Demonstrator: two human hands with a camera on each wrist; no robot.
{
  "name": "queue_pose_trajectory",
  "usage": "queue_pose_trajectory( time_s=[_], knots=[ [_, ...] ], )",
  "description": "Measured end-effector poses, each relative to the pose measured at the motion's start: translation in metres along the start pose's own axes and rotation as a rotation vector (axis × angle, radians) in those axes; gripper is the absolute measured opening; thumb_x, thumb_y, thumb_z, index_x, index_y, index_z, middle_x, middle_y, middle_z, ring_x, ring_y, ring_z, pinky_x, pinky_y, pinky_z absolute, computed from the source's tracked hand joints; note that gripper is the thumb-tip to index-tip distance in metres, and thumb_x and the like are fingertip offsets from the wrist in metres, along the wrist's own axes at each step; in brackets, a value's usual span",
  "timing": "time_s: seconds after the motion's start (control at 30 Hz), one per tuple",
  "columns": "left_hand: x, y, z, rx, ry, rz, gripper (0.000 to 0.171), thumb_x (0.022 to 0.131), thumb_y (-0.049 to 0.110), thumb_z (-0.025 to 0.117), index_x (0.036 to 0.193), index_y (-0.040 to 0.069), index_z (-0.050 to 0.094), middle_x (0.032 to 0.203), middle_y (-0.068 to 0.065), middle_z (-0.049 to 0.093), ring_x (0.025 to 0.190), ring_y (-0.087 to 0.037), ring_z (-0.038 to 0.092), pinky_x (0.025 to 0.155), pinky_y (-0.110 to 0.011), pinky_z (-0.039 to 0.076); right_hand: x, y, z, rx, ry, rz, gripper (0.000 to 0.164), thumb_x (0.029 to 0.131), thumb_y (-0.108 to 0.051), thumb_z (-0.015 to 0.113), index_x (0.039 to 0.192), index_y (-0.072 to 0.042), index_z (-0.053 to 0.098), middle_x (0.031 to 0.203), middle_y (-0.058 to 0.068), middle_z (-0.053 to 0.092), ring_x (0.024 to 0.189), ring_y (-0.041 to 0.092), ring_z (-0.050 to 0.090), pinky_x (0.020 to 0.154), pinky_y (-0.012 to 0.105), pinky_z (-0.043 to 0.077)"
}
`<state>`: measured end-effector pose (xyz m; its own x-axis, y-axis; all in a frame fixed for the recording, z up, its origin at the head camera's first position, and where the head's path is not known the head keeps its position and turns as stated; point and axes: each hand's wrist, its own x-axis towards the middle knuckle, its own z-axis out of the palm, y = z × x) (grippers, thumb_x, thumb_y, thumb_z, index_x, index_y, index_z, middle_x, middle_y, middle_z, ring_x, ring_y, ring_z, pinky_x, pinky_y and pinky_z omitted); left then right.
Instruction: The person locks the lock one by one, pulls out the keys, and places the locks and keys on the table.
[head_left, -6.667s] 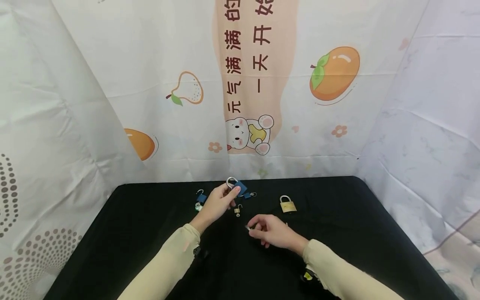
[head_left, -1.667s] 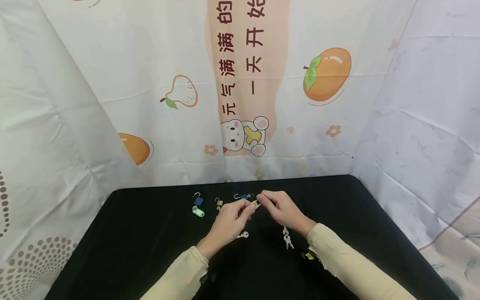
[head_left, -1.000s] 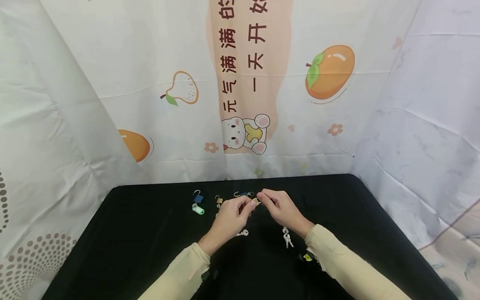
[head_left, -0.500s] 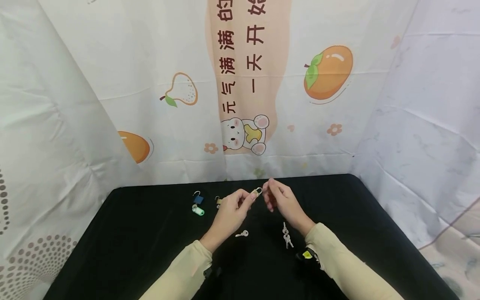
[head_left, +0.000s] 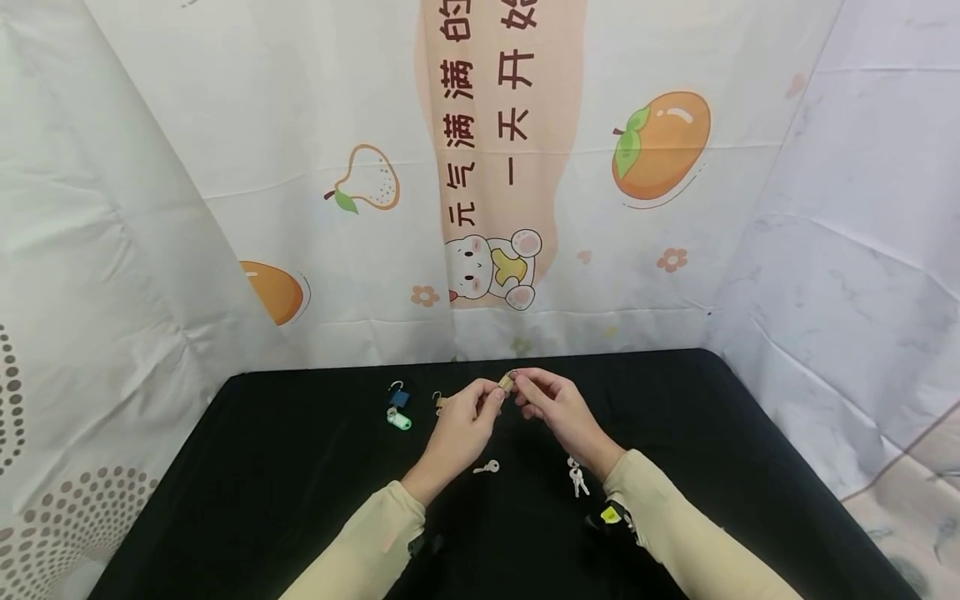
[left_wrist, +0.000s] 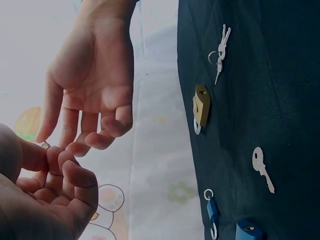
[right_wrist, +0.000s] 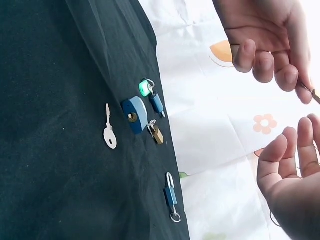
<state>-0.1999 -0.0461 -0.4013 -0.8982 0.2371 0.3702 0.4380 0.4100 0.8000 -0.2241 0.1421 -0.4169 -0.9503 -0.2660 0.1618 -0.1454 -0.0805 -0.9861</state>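
My left hand (head_left: pixel 457 429) pinches a small brass padlock (head_left: pixel 506 384) between thumb and fingers, above the far part of the table. My right hand (head_left: pixel 562 408) meets it from the right, thumb and forefinger on its shackle. In the left wrist view, a bit of the shackle (left_wrist: pixel 45 145) peeks out between the fingertips; the rest is hidden. The right hand's other fingers (right_wrist: pixel 290 150) are loosely bent. A loose key (head_left: pixel 487 467) lies below the hands. A bunch of keys (head_left: pixel 577 482) on a ring rests near my right wrist.
On the black cloth (head_left: pixel 315 483) lie a blue padlock with a green tag (head_left: pixel 399 419), a small brass padlock (right_wrist: pixel 157 135), a blue padlock with a ring (right_wrist: pixel 171 195), a large blue padlock (right_wrist: pixel 135 115) and a large brass padlock (left_wrist: pixel 202 106). A white curtain (head_left: pixel 360 333) stands behind.
Earlier the left hand held the large blue padlock; now it holds the small brass one. Half a second ago the right hand was apart from it; its fingertips have moved back to the shackle.
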Motion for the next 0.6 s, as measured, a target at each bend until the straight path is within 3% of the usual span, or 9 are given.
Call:
queue_pose_trajectory(
  time_s=[0.13, 0.37, 0.5, 0.6],
  knots=[
    [-0.001, 0.001, 0.0, 0.004, 0.0, -0.003, 0.018, 0.107, 0.021, 0.055, 0.105, 0.008, 0.068, 0.083, -0.002, 0.064, 0.067, -0.012, 0.055, 0.059, -0.025, 0.046, 0.001, 0.0, 0.003, -0.02, 0.025, -0.027, 0.04, 0.103, -0.026, 0.063, 0.128, 0.005, 0.062, 0.106, 0.014, 0.065, 0.093, 0.025, 0.061, 0.074, 0.028, 0.053],
    [-0.003, 0.001, 0.003, 0.051, -0.024, 0.003, 0.016, 0.106, 0.021, 0.055, 0.102, 0.01, 0.066, 0.077, 0.003, 0.059, 0.059, -0.008, 0.049, 0.055, -0.025, 0.043, 0.002, 0.0, 0.001, -0.07, 0.045, -0.059, 0.03, 0.102, -0.022, 0.065, 0.117, 0.003, 0.068, 0.098, 0.01, 0.066, 0.083, 0.018, 0.061, 0.075, 0.03, 0.053],
    [-0.008, -0.003, 0.007, 0.097, -0.097, 0.014, 0.013, 0.106, 0.018, 0.055, 0.099, 0.012, 0.065, 0.069, 0.008, 0.053, 0.054, -0.006, 0.048, 0.052, -0.024, 0.041, 0.008, -0.005, -0.006, 0.019, 0.187, -0.022, 0.031, 0.103, -0.024, 0.064, 0.114, 0.005, 0.066, 0.093, 0.004, 0.065, 0.08, 0.015, 0.061, 0.075, 0.029, 0.054],
    [-0.012, -0.007, 0.009, 0.101, -0.144, -0.007, 0.014, 0.105, 0.018, 0.056, 0.096, 0.013, 0.065, 0.066, 0.009, 0.053, 0.052, -0.006, 0.048, 0.051, -0.024, 0.042, 0.012, -0.008, -0.01, 0.02, 0.257, 0.015, 0.035, 0.102, -0.028, 0.064, 0.115, 0.005, 0.064, 0.093, 0.003, 0.064, 0.081, 0.015, 0.062, 0.075, 0.028, 0.055]
  ],
)
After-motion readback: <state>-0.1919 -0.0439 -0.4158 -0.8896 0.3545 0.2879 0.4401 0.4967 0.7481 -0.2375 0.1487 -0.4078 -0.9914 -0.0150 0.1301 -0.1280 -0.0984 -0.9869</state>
